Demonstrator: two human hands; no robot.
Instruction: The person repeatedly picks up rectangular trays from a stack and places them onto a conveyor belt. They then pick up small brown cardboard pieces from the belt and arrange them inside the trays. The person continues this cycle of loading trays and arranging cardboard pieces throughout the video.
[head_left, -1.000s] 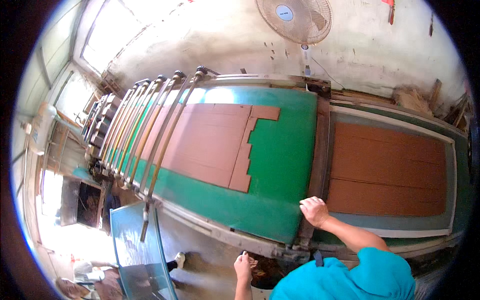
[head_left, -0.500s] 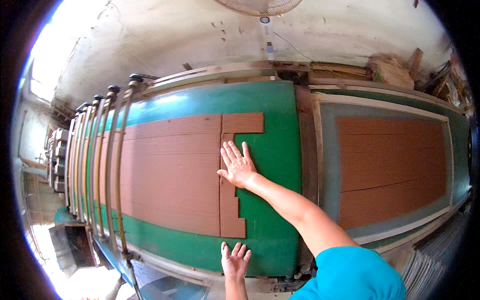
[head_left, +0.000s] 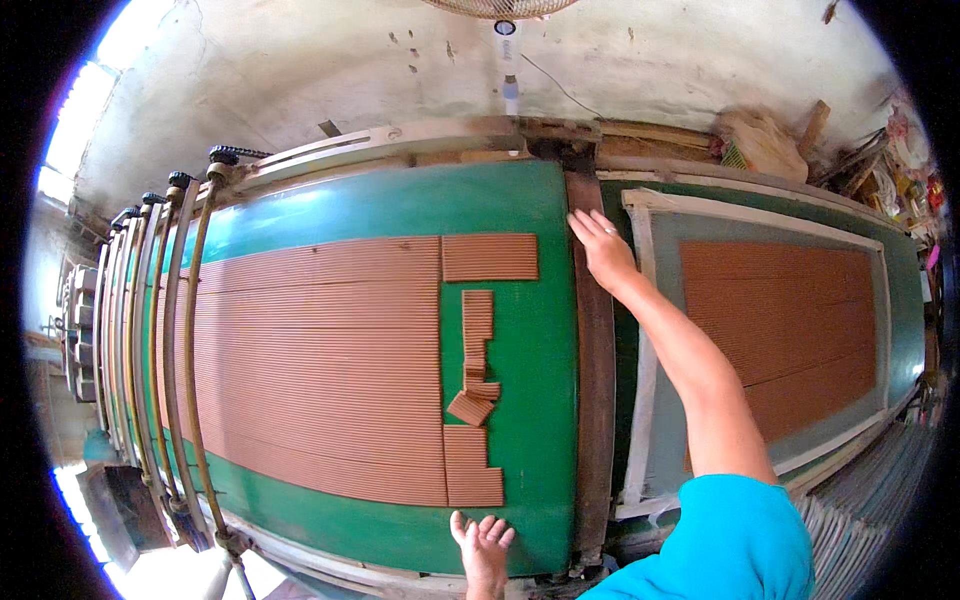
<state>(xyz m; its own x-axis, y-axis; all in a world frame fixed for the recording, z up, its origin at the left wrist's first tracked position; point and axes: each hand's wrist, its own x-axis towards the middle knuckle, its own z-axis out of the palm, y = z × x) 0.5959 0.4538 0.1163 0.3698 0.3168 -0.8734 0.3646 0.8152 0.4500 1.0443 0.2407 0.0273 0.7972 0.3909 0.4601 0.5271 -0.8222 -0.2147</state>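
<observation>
A wide brown ribbed sheet (head_left: pixel 320 370), made up of fine parallel rods, lies flat on a green belt (head_left: pixel 530 380). Along its right end sit loose ribbed pieces: an upper block (head_left: pixel 490 257), a narrow middle strip (head_left: pixel 478 325), a small tilted, crumpled piece (head_left: pixel 471 407) and a stepped lower block (head_left: pixel 470 470). My right hand (head_left: pixel 608 255) reaches over the dark crossbar (head_left: pixel 592 400) at the belt's right end, fingers stretched out, holding nothing. Close to the belt's near edge, below the stepped block, my left hand (head_left: pixel 484 550) is empty with its fingers loosely apart.
Several long metal rods with black knobs (head_left: pixel 182 300) span the belt at the left. Right of the crossbar, a pale-framed screen (head_left: pixel 655 350) carries another brown ribbed sheet (head_left: pixel 780 340). A stack of thin panels (head_left: pixel 860 510) stands at lower right; a fan (head_left: pixel 500 8) hangs on the wall.
My right hand has left the ribbed end pieces and moved up and right to the crossbar. The middle strip now lies apart from the big sheet, its lower end broken and crumpled.
</observation>
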